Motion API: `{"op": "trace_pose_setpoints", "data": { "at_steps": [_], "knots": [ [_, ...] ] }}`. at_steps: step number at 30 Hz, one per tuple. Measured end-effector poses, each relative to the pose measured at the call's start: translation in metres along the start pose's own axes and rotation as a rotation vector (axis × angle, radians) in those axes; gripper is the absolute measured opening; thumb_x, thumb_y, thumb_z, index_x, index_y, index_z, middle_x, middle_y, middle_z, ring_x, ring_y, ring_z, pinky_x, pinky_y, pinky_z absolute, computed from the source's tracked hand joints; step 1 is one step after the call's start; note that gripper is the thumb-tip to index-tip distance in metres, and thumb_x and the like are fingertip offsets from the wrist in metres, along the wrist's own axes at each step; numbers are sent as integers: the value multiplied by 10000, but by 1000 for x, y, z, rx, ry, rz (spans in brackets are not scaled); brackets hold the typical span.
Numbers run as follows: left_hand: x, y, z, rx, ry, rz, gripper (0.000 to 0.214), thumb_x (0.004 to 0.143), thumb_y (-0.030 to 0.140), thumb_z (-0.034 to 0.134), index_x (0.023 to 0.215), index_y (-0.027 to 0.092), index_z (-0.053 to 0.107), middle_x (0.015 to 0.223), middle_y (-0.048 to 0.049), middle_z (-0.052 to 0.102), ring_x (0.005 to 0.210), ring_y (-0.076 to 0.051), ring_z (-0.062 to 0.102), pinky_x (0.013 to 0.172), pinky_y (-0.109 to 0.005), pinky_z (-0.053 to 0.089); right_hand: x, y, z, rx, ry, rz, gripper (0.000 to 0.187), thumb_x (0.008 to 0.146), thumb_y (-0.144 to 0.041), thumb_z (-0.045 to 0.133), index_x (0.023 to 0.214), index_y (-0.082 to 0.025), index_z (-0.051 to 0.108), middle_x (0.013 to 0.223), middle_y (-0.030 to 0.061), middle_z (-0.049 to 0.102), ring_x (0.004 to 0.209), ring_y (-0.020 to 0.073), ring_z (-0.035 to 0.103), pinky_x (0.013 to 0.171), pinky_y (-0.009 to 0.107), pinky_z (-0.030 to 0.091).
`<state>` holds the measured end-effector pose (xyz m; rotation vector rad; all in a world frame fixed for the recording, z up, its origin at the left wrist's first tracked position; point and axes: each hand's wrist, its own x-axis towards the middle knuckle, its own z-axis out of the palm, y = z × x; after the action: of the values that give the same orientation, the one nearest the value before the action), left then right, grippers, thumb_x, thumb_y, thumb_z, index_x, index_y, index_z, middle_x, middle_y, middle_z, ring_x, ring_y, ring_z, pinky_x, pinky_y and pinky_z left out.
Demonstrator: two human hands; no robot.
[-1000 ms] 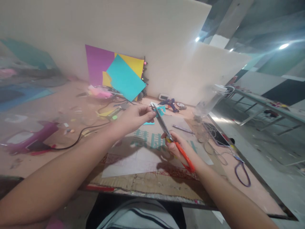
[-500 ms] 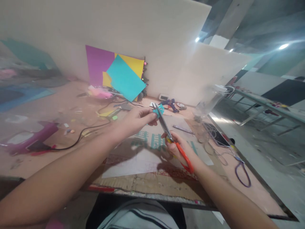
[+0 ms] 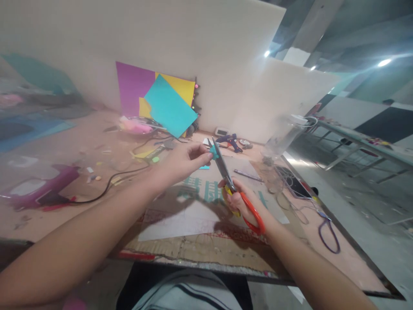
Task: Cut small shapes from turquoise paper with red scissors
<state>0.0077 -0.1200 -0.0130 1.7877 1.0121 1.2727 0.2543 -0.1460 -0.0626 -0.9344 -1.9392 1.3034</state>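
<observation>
The left hand (image 3: 192,159) pinches a small, irregular turquoise paper piece (image 3: 213,152) at the slightly parted blades of metal scissors with orange and yellow handles (image 3: 221,162); the right hand (image 3: 239,197) grips those handles; beneath lies a white paper sheet bearing teal characters (image 3: 180,221), on brown corrugated cardboard (image 3: 203,247); a slim purple pen-like stick (image 3: 248,175) rests to the right; a dark blue glue gun (image 3: 232,141) lies beyond; flat turquoise (image 3: 171,105), yellow (image 3: 182,88) and purple sheets (image 3: 134,88) lean against a pale upright panel (image 3: 235,86).

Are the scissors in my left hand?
No, your right hand grips the scissors, while your left hand pinches a small turquoise piece.
</observation>
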Motion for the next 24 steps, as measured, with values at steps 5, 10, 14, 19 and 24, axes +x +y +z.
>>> {"op": "trace_pose_setpoints", "data": {
  "at_steps": [5, 10, 14, 19, 24],
  "knots": [
    [-5, -1, 8, -15, -68, -10, 310, 929, 475, 646, 830, 182, 665, 812, -20, 713, 801, -167, 663, 741, -283, 488, -1, -3, 4, 58, -9, -68, 632, 886, -786, 562, 1154, -214, 553, 731, -61, 400, 549, 114, 304, 492, 260, 285],
    [-7, 4, 13, -75, -61, -12, 306, 909, 462, 663, 814, 172, 674, 796, -25, 710, 791, -166, 656, 757, -283, 495, -1, -8, 8, 39, 35, -66, 668, 867, -812, 557, 1143, -204, 557, 730, -52, 418, 559, 125, 319, 509, 272, 314],
    [-7, 5, 14, -69, -62, -15, 317, 904, 471, 660, 801, 172, 672, 790, -30, 714, 787, -172, 662, 757, -287, 501, -1, -7, 7, 44, 35, -52, 680, 843, -821, 581, 1132, -206, 563, 726, -50, 428, 552, 121, 314, 507, 271, 312],
    [-7, 5, 12, -17, -57, -4, 340, 924, 479, 628, 783, 173, 673, 788, -34, 729, 774, -175, 666, 725, -281, 491, -1, -9, 8, 42, 36, -30, 667, 838, -822, 583, 1104, -210, 560, 727, -51, 424, 537, 114, 308, 479, 263, 291],
    [-7, 6, 10, 41, -50, 14, 362, 954, 476, 593, 775, 174, 679, 788, -29, 734, 769, -171, 663, 703, -271, 471, -1, -9, 8, 77, 34, -8, 668, 825, -812, 613, 1102, -208, 553, 710, -64, 392, 536, 102, 281, 470, 246, 240]
  ]
}}
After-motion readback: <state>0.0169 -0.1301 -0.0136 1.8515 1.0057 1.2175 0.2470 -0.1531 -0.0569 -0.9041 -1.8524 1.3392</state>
